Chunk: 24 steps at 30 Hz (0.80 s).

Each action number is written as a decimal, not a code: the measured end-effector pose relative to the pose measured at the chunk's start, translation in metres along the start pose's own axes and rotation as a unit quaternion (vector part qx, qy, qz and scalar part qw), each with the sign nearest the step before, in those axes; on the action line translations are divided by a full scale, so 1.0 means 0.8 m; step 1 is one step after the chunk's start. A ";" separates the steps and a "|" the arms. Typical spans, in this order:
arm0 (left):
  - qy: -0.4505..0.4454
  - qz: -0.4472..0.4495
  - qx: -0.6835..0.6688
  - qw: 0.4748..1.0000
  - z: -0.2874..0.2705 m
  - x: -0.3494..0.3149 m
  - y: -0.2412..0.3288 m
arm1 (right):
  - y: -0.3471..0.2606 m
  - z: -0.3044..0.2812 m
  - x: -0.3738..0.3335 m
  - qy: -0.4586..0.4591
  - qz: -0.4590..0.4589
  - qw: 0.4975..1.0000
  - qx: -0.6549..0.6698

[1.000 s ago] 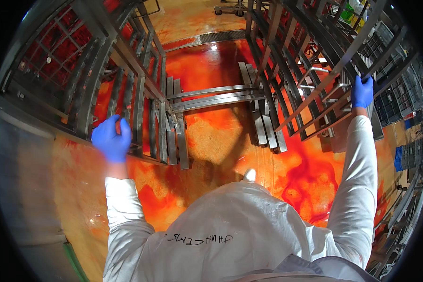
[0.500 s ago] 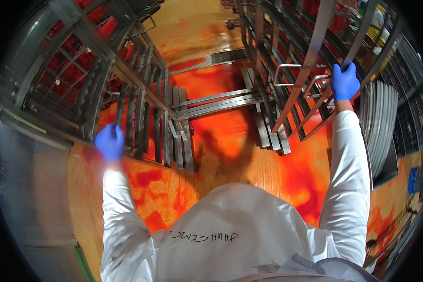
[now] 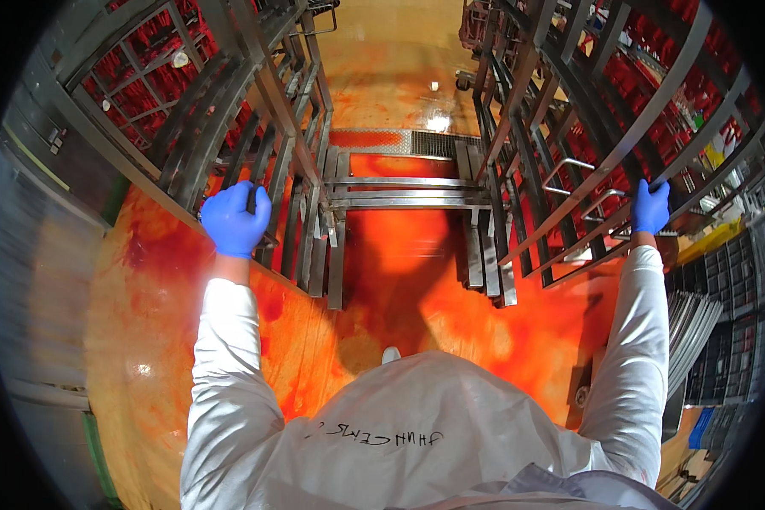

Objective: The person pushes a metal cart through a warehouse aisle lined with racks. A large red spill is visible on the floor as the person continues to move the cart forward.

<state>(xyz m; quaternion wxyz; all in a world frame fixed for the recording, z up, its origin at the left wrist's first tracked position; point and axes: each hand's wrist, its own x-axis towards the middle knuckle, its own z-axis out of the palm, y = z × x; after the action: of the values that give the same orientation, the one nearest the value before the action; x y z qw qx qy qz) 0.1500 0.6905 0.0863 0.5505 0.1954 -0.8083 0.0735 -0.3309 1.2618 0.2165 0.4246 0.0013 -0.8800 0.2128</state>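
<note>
A tall metal rack fills the view ahead, its left side [image 3: 268, 149] and right side [image 3: 561, 127] made of slanting bars. Low crossbars [image 3: 408, 200] join the two sides. My left hand [image 3: 235, 223], in a blue glove, is closed on the edge of the left side. My right hand [image 3: 651, 206], gloved the same way, grips a bar on the right side beside a bent wire handle [image 3: 565, 174]. Both arms reach forward in white sleeves, and the fingers' undersides are hidden.
Red stains spread over the orange floor [image 3: 476, 340]. A metal floor grate [image 3: 433, 144] lies beyond the crossbars. At right stand a stack of grey trays [image 3: 693, 336] and black crates [image 3: 727, 272]. A metal wall panel [image 3: 42, 280] runs along the left. One white shoe tip [image 3: 390, 354] shows below me.
The view has shifted forward and to the right; the floor grate sits lower and the tray stack has slipped back. Both hands stay on the rack.
</note>
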 end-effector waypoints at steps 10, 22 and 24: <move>-0.056 -0.028 0.021 0.998 -0.013 -0.019 -0.024 | -0.026 0.014 -0.011 0.003 -0.011 0.999 0.030; -0.117 -0.042 0.039 0.992 -0.024 -0.006 -0.046 | -0.066 -0.005 -0.025 -0.028 -0.009 0.999 0.015; -0.121 -0.049 0.067 0.989 -0.025 -0.007 -0.055 | -0.073 -0.002 -0.023 -0.040 -0.003 0.999 0.006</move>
<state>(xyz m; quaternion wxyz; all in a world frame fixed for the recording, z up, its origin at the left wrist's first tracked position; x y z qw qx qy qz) 0.1861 0.6586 0.0842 0.4369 0.2791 -0.8517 0.0765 -0.3075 1.2060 0.2254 0.3894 0.0155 -0.8951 0.2167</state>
